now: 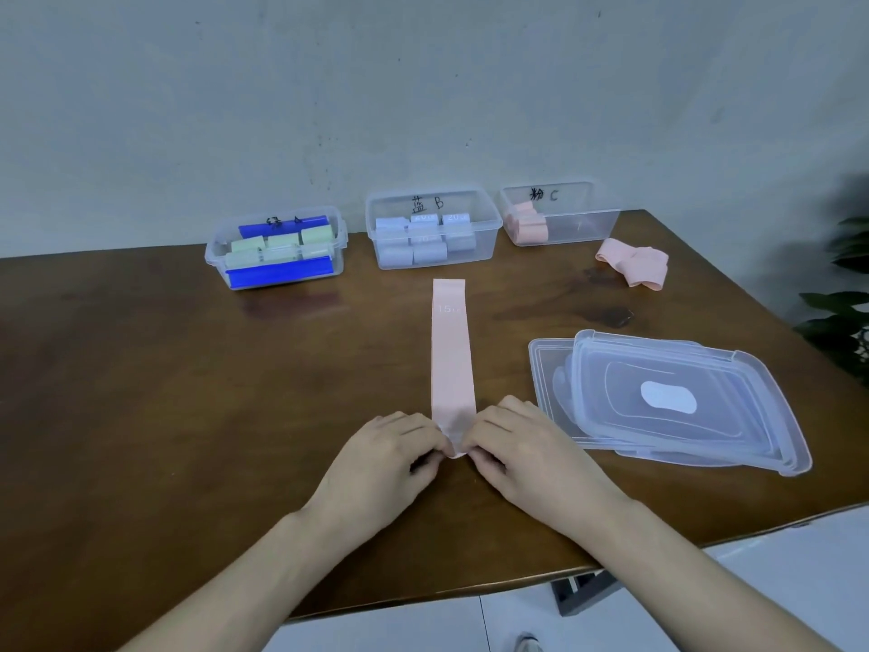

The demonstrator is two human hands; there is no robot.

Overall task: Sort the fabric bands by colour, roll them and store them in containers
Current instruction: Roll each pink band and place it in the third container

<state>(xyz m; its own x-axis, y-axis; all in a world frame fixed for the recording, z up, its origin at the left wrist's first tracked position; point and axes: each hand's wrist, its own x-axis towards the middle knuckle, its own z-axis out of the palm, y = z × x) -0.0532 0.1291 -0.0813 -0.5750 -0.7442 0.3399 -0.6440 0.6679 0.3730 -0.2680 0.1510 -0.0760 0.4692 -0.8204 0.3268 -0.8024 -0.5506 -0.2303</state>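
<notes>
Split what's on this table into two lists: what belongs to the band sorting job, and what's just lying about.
Job:
- flat pink band, near end pinched by left hand and right hand
- loose pink bands
- green container
- blue container
- pink container
- clear lids

Lying about:
- plant leaves

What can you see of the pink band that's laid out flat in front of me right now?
The pink band is a long flat strip of smooth fabric, lying straight on the wooden table and running away from the person. White print reading 15 shows near its far end. Its near end is curled up, pinched between the left hand and right hand.
</notes>
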